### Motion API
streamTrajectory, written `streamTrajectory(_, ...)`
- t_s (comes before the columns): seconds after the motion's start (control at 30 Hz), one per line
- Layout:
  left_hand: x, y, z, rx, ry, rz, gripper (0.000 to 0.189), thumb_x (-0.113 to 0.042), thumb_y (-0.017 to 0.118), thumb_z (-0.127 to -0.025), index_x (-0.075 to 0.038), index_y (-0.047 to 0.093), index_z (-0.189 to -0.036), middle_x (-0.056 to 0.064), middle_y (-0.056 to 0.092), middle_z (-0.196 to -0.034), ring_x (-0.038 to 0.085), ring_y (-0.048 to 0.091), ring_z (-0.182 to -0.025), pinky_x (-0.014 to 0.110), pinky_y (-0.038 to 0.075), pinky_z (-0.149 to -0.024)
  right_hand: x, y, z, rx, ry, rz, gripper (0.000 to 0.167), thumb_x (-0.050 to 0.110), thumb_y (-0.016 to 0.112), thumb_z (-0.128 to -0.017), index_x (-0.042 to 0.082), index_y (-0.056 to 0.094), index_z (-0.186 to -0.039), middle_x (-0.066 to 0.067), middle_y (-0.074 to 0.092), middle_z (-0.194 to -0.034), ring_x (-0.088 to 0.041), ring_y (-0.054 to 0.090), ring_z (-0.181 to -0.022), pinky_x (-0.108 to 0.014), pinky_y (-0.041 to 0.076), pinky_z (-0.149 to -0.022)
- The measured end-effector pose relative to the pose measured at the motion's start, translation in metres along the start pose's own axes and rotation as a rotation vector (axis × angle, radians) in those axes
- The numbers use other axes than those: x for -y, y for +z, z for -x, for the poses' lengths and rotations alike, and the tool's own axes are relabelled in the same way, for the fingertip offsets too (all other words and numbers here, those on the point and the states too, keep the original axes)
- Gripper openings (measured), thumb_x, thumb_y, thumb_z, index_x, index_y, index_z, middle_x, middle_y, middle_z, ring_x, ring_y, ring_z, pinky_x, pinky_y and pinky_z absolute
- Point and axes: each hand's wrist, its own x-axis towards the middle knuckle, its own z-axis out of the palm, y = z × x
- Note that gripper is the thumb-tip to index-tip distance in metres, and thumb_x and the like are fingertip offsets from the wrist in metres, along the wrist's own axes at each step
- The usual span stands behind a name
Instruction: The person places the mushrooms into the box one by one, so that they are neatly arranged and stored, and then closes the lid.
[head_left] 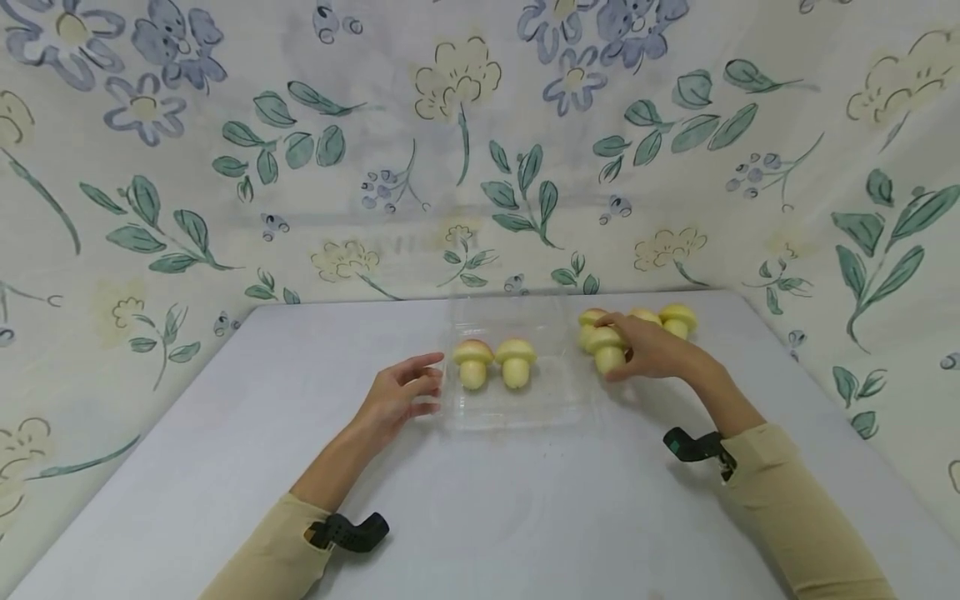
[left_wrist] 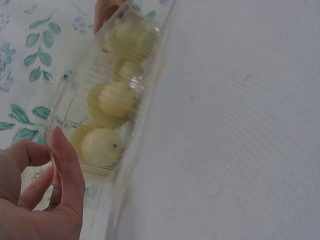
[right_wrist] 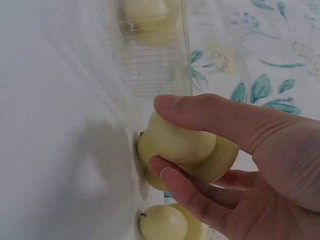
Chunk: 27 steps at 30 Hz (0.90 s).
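Observation:
In the head view, my right hand (head_left: 651, 346) holds a yellow mushroom (head_left: 609, 358) with a rounded cap and pale stem, just past the right side of a clear plastic box (head_left: 555, 404). The right wrist view shows the thumb over this mushroom (right_wrist: 177, 142) and fingers beneath it. Two more mushrooms stand side by side in the box, a left one (head_left: 473, 367) and one beside it (head_left: 516, 365). At the box's left end is my left hand (head_left: 397, 396), its fingers loosely extended, fingertips right at the clear wall in the left wrist view.
Several other mushrooms stand on the white table (head_left: 480, 517) around and behind my right hand, one of them (head_left: 678, 318) farthest right. A floral cloth (head_left: 390, 183) hangs along the table's back and sides.

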Motion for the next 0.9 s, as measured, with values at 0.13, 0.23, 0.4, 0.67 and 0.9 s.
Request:
streamTrajectory(0.13,-0.001,0.000,0.000,0.002,0.006,-0.007,0.050,-0.008,0.060,-0.095,-0.003,0.048,-0.143,-0.003,0.057,-0.101,0.011,0.060,-0.085,0.023,0.058,-0.071,0.002,-0.003,0.001,-0.023,0.018,-0.018,0.083,0.021,0.083,-0.078,0.005,0.039,-0.146,-0.015,0.058,-0.122,-0.024,0.053,-0.097,-0.035,0.046,-0.082)
streamTrajectory(0.23,0.000,0.000,0.000,-0.001,0.011,0.003,0.049,-0.007,0.061,-0.095,-0.003,0.048,-0.142,-0.003,0.058,-0.100,0.010,0.060,-0.084,0.023,0.058,-0.071,0.003,-0.005,0.001,-0.039,0.020,-0.029,0.082,0.022,0.082,-0.078,0.006,0.040,-0.146,-0.016,0.058,-0.124,-0.024,0.054,-0.098,-0.036,0.047,-0.082)
streamTrajectory(0.4,0.002,-0.001,0.000,0.005,0.015,0.010,0.050,-0.006,0.060,-0.095,-0.001,0.046,-0.143,-0.004,0.058,-0.099,0.009,0.060,-0.083,0.023,0.058,-0.069,0.006,-0.005,0.002,-0.063,0.028,-0.053,0.080,0.022,0.083,-0.078,0.007,0.042,-0.145,-0.017,0.058,-0.123,-0.024,0.057,-0.096,-0.035,0.051,-0.082)
streamTrajectory(0.67,0.005,-0.001,0.001,0.012,0.022,0.020,0.051,-0.006,0.061,-0.094,0.000,0.047,-0.143,-0.003,0.058,-0.098,0.010,0.060,-0.082,0.022,0.058,-0.068,0.013,-0.005,0.002,-0.110,0.050,-0.075,0.080,0.024,0.084,-0.077,0.008,0.042,-0.143,-0.016,0.058,-0.120,-0.024,0.058,-0.095,-0.036,0.053,-0.081)
streamTrajectory(0.9,0.003,-0.001,0.001,0.010,0.020,0.024,0.051,-0.005,0.061,-0.094,0.000,0.046,-0.143,-0.004,0.058,-0.098,0.010,0.060,-0.083,0.022,0.058,-0.068,0.028,-0.003,0.001,-0.148,0.077,-0.062,0.082,0.027,0.084,-0.077,0.010,0.041,-0.145,-0.016,0.060,-0.116,-0.023,0.060,-0.090,-0.034,0.052,-0.078)
